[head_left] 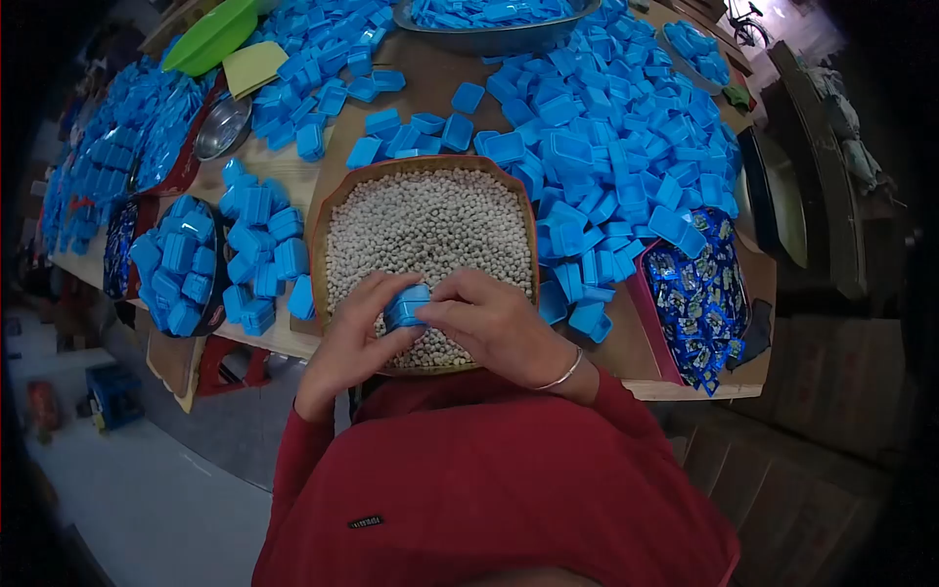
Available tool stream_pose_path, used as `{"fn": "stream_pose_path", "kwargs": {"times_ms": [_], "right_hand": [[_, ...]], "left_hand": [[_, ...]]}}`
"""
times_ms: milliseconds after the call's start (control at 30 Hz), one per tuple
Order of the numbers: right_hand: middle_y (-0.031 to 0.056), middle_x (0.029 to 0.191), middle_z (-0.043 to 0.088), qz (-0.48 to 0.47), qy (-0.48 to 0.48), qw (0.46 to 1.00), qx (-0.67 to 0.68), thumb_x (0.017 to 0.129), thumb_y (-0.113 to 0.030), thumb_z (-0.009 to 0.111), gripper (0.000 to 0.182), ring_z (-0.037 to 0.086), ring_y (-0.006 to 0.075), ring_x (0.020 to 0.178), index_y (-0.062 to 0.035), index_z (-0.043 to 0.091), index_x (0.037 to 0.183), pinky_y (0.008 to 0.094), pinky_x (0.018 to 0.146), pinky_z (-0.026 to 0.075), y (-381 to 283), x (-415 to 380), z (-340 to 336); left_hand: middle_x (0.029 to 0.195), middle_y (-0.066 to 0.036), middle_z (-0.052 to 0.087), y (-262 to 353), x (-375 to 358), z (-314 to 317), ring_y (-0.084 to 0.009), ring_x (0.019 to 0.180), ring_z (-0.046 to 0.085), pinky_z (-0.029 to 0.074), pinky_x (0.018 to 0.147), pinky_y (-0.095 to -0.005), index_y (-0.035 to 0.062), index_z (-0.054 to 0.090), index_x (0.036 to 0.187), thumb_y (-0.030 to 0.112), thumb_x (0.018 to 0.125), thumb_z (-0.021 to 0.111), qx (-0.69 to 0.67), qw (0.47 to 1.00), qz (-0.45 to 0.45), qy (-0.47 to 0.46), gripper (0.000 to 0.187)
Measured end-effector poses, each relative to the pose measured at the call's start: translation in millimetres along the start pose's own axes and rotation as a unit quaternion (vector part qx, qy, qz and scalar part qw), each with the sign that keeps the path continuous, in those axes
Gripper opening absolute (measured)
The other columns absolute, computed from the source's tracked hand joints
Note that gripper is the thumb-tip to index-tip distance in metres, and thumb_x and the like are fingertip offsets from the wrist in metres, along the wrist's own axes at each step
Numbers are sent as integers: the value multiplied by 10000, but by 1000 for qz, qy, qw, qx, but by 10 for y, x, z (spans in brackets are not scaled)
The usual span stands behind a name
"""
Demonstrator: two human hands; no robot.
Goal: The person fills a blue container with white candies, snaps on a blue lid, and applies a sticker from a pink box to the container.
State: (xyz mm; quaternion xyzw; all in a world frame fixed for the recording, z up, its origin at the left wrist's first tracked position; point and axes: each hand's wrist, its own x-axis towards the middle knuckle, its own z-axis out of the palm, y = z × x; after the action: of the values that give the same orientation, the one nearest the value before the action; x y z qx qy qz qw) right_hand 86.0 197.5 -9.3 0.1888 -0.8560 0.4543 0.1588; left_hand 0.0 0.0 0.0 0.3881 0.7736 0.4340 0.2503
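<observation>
A small blue plastic box [407, 306] is gripped between my two hands over a tray [319, 245] filled with small pale round beads or pellets [425, 220]. My left hand [354, 328] closes on the box from the left, thumb below and fingers above. From the right, my right hand [494, 321] pinches its other side, with a bracelet at the wrist. The box looks closed, though fingers cover part of it. Pellets lie right beneath both hands.
Open blue boxes [572, 147] are heaped right of and behind the tray. Closed ones fill a bowl [217, 315] at left. Blue printed packets [690, 293] fill a box at right. A metal basin [499, 41], a green bowl [210, 37] and a small steel bowl [223, 127] stand farther back.
</observation>
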Motion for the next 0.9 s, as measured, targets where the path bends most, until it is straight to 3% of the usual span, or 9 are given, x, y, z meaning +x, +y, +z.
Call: {"fn": "stream_pose_path", "kwargs": {"times_ms": [167,267,400,500,733,800,900], "right_hand": [[121,883,579,45,31,997,-49,770,31,626,227,591,284,778,-35,639,988,356,651,485,123,-38,-23],[105,885,578,35,23,998,56,788,22,625,183,593,247,781,-28,630,964,328,655,475,269,-26,51],[58,845,584,129,-14,958,254,816,-3,629,108,581,164,788,-24,608,920,284,692,450,248,-61,-44],[62,825,582,112,5,964,241,798,9,631,106,582,183,795,-30,593,889,293,700,456,305,-109,13],[69,826,573,15,31,977,210,766,54,605,132,578,210,796,-47,528,802,314,710,463,313,-64,81],[70,838,567,41,10,971,235,784,54,595,123,578,197,808,-44,527,817,310,714,463,340,-85,70],[65,789,541,114,2,948,297,804,48,603,112,574,194,749,-30,536,849,318,660,460,338,-136,112]], "left_hand": [[1040,-104,521,-205,89,317,-239,944,536,424,829,-318,18,550,1196,107,796,680,-111,990,34,76,430],[1033,-91,529,-211,82,568,-201,946,537,425,830,-307,8,562,1151,111,784,698,-208,966,2,151,405],[949,-7,581,-75,118,573,-86,830,536,454,733,-233,34,581,1112,41,743,724,-255,945,-42,203,396],[949,-14,583,-100,114,638,-83,831,541,453,739,-231,31,582,1106,40,735,720,-212,945,-27,247,396],[898,-81,629,-37,101,606,-218,780,598,460,739,-317,47,621,943,53,654,733,-5,941,100,322,310],[866,-86,635,19,121,565,-254,764,598,458,734,-334,56,628,898,67,636,737,50,933,148,324,284],[821,-72,634,-22,180,481,-217,750,603,459,706,-312,59,632,886,91,642,741,82,944,198,252,269]]}}
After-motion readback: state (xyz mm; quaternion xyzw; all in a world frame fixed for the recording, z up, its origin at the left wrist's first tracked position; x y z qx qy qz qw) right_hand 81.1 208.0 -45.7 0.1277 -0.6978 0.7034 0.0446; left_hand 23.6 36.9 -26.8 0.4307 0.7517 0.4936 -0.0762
